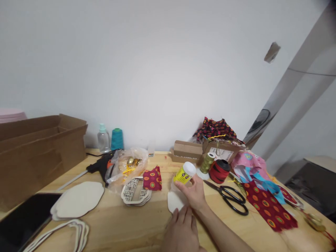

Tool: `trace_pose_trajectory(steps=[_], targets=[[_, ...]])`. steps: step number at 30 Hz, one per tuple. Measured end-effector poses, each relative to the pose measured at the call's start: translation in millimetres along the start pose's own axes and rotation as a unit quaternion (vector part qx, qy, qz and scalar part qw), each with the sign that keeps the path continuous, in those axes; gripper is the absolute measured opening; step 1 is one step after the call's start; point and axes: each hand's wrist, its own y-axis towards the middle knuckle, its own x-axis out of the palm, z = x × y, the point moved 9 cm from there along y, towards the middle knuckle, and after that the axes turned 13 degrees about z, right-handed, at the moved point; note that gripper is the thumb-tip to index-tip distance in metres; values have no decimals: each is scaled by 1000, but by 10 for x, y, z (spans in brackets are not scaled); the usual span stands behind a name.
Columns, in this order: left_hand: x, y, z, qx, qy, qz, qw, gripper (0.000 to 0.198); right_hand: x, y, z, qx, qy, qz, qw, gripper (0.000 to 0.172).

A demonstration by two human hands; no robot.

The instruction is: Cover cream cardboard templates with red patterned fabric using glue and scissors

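My right hand grips a small bottle with a yellow label and a white end that points up and right. The bottle is tilted over a flat, off-white cut-out piece on the table; I cannot tell whether they touch. Fingers stretched out and lying flat, my left hand rests at the near edge of that piece and hides part of it. Left of the hands, a small red patterned fabric piece lies partly over a stack of lattice cut-out frames.
Black scissors, a red thread spool and an olive thread spool are close on the right. A red fabric strip lies farther right. On the left are a glue gun, off-white panels and a cardboard box.
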Motion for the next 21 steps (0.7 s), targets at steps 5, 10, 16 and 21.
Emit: trace_pose_trajectory(steps=[5, 10, 16, 21], targets=[[20, 2, -11, 3, -4, 5, 1000, 70, 10, -9, -6, -3, 4, -2, 1000, 20], [36, 1, -1, 4, 0, -6, 1000, 69, 32, -13, 27, 10, 18, -9, 1000, 19], [27, 7, 1, -2, 1, -6, 1000, 71, 28, -17, 30, 40, 37, -3, 998, 17], [-11, -13, 20, -1, -1, -17, 1000, 69, -11, -8, 94, 78, 65, 22, 995, 19]])
